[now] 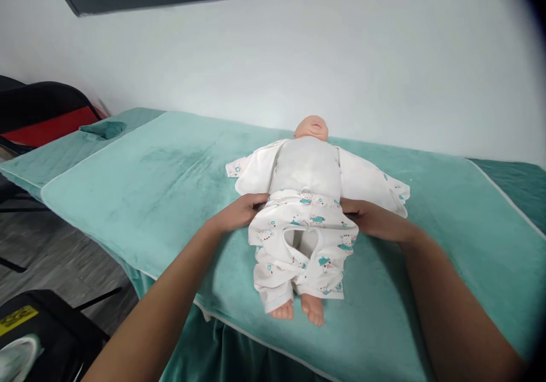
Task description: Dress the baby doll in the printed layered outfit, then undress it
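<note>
Pants [273, 252]: are lying on the lower body of the doll [307, 169], directly between the two hands; the legs are pointing toward the person, and the feet [313, 309] are protruding from the cuffs.
Waistband [292, 196]: is running crosswise over the belly, from hand to hand; this span is forming the governing relation.
Long axis: is extending away from the person, feet nearest, head [311, 127] farthest, toward the wall [213, 69].
Left hand [239, 212]: is touching the waistband's left end, partly curled, thumb uppermost; cloth is hiding the fingertips, so a firm hold cannot be told.
Right hand [379, 219]: is touching the right end, partly curled; its fingertips are likewise hiding, hold uncertain.
Nearer hand: neither; both are touching the pants.
Shirt [261, 171]: is lying open, sleeves spreading sideways.
Cover [128, 200]: is lying beneath the doll.
</note>
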Motion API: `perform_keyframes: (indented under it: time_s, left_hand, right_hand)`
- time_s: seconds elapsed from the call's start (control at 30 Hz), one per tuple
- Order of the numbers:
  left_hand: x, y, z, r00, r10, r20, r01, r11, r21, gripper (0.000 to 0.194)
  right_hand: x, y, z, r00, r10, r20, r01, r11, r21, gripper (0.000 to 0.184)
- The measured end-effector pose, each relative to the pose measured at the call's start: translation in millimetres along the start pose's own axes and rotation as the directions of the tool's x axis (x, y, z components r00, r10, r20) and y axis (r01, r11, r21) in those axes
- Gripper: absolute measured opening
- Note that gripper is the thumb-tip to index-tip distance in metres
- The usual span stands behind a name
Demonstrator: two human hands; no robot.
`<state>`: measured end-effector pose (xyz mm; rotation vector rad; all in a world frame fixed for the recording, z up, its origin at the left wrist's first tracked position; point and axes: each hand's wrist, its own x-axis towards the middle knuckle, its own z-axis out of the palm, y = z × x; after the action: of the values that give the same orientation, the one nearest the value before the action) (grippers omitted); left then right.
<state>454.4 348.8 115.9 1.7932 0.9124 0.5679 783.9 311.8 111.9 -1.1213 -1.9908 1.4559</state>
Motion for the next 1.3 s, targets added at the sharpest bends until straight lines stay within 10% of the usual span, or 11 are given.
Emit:
perform_keyframes:
  time_s: [0.5,1.03,1.3]
  left_hand:
    - [-4,0,22.5,0.963,-0.100,-0.250,-0.006,0.921,-0.390,0.024]
    - [-3,13,37.9,0.947,-0.160,-0.278,-0.014,0.844,-0.536,0.031]
    - [6,-6,41.9,0.828,-0.213,-0.518,-0.138,0.819,-0.557,0.032]
  right_hand:
    - [6,-5,9,0.957,-0.201,-0.209,0.177,0.976,-0.128,0.027]
    - [7,-1,14,0.955,-0.037,-0.293,0.053,0.997,0.047,0.017]
    - [18,10,16,0.778,0.225,-0.586,-0.129,0.971,0.201,0.013]
